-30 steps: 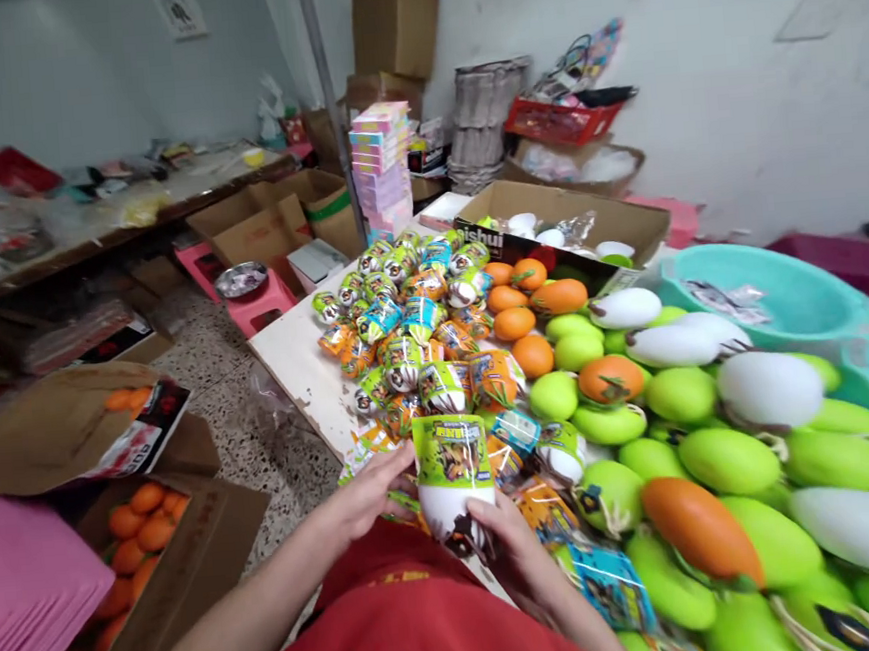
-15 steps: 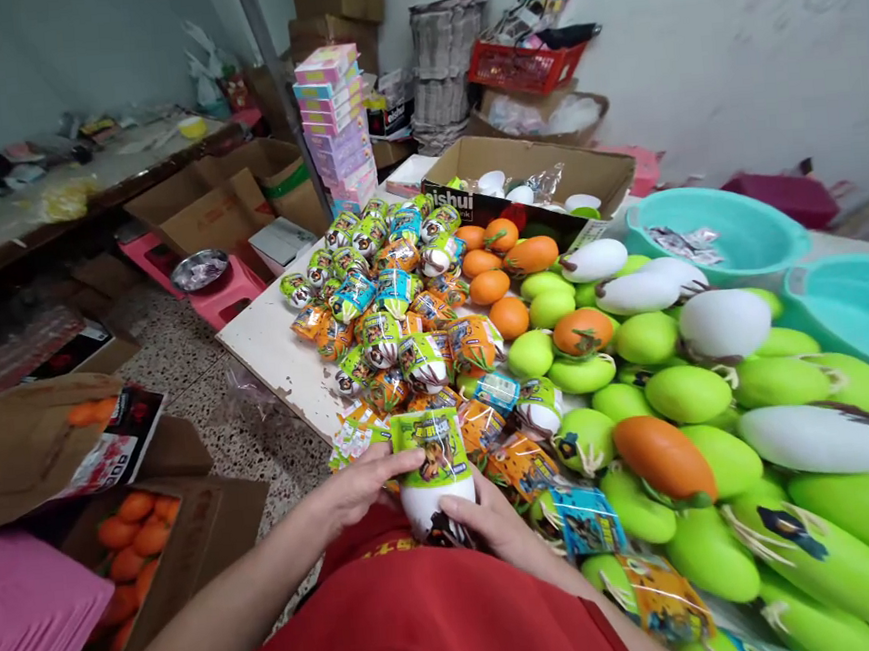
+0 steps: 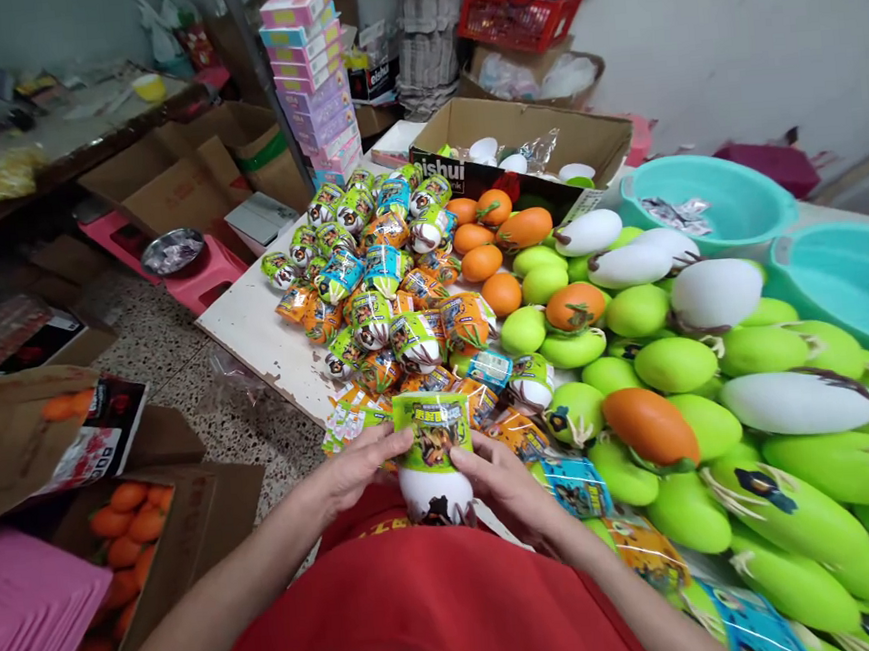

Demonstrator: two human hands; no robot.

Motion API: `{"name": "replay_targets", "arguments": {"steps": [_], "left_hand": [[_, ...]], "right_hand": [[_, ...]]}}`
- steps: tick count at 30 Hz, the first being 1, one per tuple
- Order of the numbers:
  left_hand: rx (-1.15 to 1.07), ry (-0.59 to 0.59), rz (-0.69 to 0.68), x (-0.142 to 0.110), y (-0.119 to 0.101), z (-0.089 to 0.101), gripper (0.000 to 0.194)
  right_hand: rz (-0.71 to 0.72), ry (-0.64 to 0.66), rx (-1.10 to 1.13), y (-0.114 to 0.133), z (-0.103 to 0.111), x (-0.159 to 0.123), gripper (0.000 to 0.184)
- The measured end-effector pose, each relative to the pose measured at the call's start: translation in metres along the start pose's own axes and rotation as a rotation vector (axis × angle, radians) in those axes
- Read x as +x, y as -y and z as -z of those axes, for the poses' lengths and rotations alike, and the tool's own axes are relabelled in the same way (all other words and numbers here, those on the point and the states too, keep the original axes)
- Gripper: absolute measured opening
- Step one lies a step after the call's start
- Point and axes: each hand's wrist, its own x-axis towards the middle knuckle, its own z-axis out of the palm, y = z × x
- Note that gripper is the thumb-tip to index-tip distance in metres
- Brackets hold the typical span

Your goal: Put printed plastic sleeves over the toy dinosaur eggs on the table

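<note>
Close to my red apron, a white plastic egg [image 3: 437, 494] with brown markings at its lower end is held upright. A green printed wrapper [image 3: 434, 432] covers its upper part. My left hand [image 3: 359, 465] grips the wrapper's left side, thumb on the front. My right hand [image 3: 500, 473] holds the right side, its thumb pressed on the wrapper's lower edge; its other fingers are hidden behind. Just beyond lie loose flat wrappers [image 3: 353, 419] in green and orange. A heap of wrapped eggs [image 3: 369, 316] covers the table's left part.
Bare green eggs [image 3: 674, 365], with orange and white ones, fill the table's right side. Behind stand an open carton [image 3: 528, 123] and two turquoise basins [image 3: 709, 178]. Left of the table are a pink stool [image 3: 206, 283], a carton of orange eggs [image 3: 215, 503] and pink sheets [image 3: 27, 598].
My right thumb has moved up from the egg's white part to the wrapper's edge. My left hand has closed on the wrapper's left side. The camera view has tilted down and shifted.
</note>
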Motion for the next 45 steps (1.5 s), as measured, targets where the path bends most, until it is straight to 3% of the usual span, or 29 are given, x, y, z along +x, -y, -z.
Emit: {"name": "replay_targets", "arguments": {"steps": [4, 12, 18, 27, 41, 45], "left_hand": [[-0.062, -0.03, 0.093, -0.005, 0.01, -0.003, 0.049], [-0.04, -0.006, 0.023, -0.009, 0.007, -0.012, 0.049], [-0.068, 0.046, 0.028, -0.014, 0.006, -0.017, 0.052], [-0.07, 0.071, -0.024, -0.013, 0.008, -0.016, 0.05], [0.059, 0.085, -0.005, -0.015, 0.023, -0.003, 0.057], [0.079, 0.073, 0.005, -0.012, 0.019, -0.004, 0.056]], "right_hand": [[0.008, -0.038, 0.015, -0.009, -0.003, -0.007, 0.045], [0.048, -0.097, 0.145, -0.014, -0.009, -0.009, 0.052], [0.026, -0.072, 0.054, -0.018, -0.006, -0.013, 0.053], [0.104, -0.11, 0.105, -0.029, -0.001, -0.011, 0.051], [-0.026, -0.169, -0.053, -0.032, 0.005, -0.017, 0.058], [0.025, -0.201, -0.06, -0.027, 0.003, -0.014, 0.063]]}}
